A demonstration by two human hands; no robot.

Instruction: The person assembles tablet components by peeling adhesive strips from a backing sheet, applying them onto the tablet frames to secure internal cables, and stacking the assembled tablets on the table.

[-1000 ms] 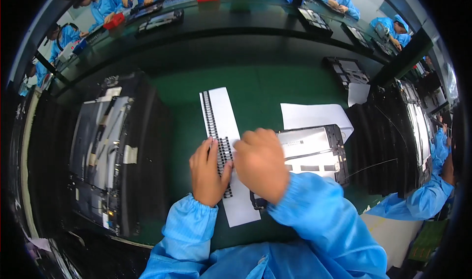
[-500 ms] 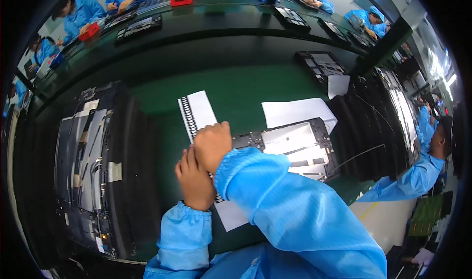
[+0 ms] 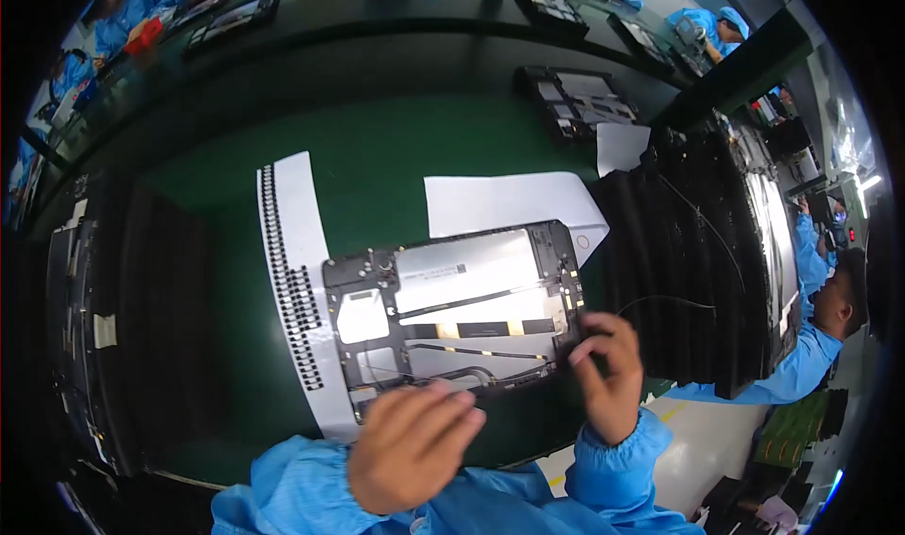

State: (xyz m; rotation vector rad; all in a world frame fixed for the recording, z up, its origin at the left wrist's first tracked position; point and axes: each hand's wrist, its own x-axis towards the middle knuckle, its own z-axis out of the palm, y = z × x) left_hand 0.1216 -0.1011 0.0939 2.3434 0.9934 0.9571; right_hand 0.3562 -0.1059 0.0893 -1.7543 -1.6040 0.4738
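Note:
An opened tablet housing (image 3: 476,271), with silver plates, black flat cables and thin wires inside a black frame, lies in front of me at a slight slant. My left hand (image 3: 415,441) is over its near left edge, fingers stretched out and nothing visible in them. Beside the housing's right end is my right hand (image 3: 611,379), thumb and forefinger apart and bent toward the edge; whether they touch it is hard to tell. The housing's left end overlaps a white sheet (image 3: 297,205) carrying rows of small black stickers.
Another white sheet (image 3: 504,200) lies partly beneath the housing's far edge. Tall stacks of black-framed housings stand at the left (image 3: 85,318) and right (image 3: 698,262). A further housing (image 3: 584,101) rests at the back right, below a raised shelf (image 3: 377,54). Co-workers in blue sit beyond.
My hands have parted from the sticker sheet; the left is now at the housing's near edge, the right at its right end. The housing is uncovered. The whole view has shifted.

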